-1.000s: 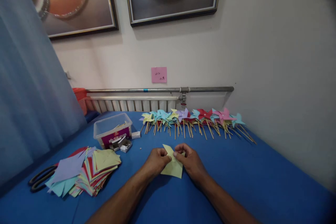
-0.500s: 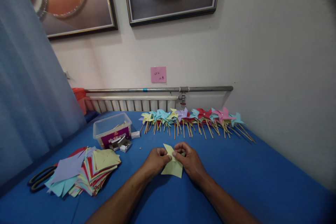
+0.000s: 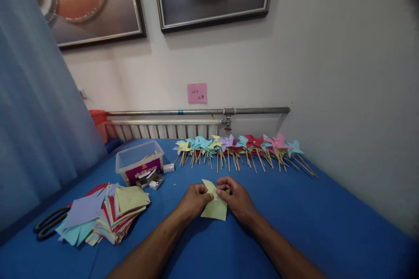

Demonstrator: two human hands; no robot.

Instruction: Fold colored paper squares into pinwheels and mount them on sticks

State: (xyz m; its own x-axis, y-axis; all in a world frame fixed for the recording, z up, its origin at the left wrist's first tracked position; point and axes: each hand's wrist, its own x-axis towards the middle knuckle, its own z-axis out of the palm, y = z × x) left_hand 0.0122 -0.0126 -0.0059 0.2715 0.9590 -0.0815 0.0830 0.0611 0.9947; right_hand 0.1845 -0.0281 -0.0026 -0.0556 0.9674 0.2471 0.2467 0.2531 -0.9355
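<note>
A pale yellow piece of paper (image 3: pixel 214 212) is held between my two hands above the blue cloth (image 3: pixel 203 253). My left hand (image 3: pixel 194 200) pinches it from the left, thumb pressed near its middle. From the right, my right hand (image 3: pixel 236 196) grips it with thumb and fingers. The paper's upper corner points up between the hands, and its lower part hangs flat. Parts of it are hidden behind my fingers. Beyond my hands lies a row of paper pinwheels (image 3: pixel 253 141) on thin sticks, in several colours.
At the left lie stacked coloured paper sheets (image 3: pixel 131 200) with black-handled scissors (image 3: pixel 49 224) beside them. Behind stands a clear plastic box (image 3: pixel 122 163) with sticks inside. Small open boxes (image 3: pixel 156 182) sit in front of it. A radiator (image 3: pixel 163 130) and pipe run along the wall.
Almost nothing differs. Both hands keep their hold on the yellow paper, whose upper corner has shifted very slightly left.
</note>
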